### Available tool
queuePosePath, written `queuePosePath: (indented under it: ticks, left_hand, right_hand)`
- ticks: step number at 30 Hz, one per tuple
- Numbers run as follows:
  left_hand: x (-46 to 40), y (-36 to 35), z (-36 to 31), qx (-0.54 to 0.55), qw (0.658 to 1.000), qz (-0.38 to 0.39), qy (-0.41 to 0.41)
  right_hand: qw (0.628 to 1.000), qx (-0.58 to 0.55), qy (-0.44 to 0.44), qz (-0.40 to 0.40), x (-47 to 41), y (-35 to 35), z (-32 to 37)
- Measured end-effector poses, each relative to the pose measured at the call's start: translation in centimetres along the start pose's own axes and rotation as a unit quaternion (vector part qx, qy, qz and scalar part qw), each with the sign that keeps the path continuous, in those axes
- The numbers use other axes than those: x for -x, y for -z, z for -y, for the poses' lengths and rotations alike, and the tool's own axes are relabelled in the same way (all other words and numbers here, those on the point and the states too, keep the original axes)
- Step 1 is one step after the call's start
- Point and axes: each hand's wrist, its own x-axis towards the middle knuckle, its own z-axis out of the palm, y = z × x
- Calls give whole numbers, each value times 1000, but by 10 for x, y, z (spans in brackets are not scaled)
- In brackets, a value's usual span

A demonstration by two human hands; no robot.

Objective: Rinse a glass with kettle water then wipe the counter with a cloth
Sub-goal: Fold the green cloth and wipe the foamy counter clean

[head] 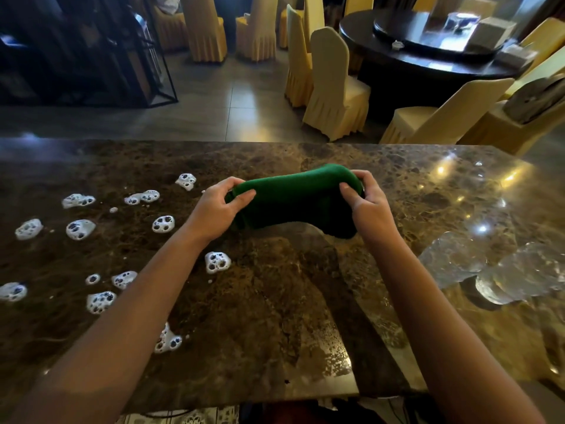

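Left hand [218,209] and right hand [368,206] each pinch an end of the green cloth [296,200], stretched just above the marble counter [275,301]; a bunched cloth may smear rather than lift the foam patches [81,229] at left

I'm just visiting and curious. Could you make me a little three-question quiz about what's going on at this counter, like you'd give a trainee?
1. True or false: the green cloth is held by one hand only.
2. Multiple choice: the white foam patches lie mostly on which side of the marble counter? A) the person's left B) the person's right C) the far edge
3. Short answer: what stands on the counter to the person's right?

Key:
1. False: the left hand and the right hand each grip one end.
2. A.
3. Clear glassware; too blurred to count the pieces.
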Motion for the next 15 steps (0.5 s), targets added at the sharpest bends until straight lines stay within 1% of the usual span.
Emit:
queuePosePath:
  ticks: [5, 7, 10, 12, 15]
  left_hand:
    - [25, 4, 7, 87, 996, -16, 8]
    - [40, 5, 8, 131, 991, -23, 16]
    - [62, 7, 15, 202, 978, -9, 48]
    - [76, 9, 19, 249, 967, 4, 60]
    - [99, 10, 20, 306, 950, 9, 55]
  right_hand:
    - [998, -46, 29, 12, 30, -11, 30]
    - [998, -63, 17, 12, 44, -14, 36]
    - [997, -78, -7, 21, 63, -20, 48]
    - [996, -79, -12, 39, 72, -23, 57]
    - [993, -78, 0, 84, 88, -29, 71]
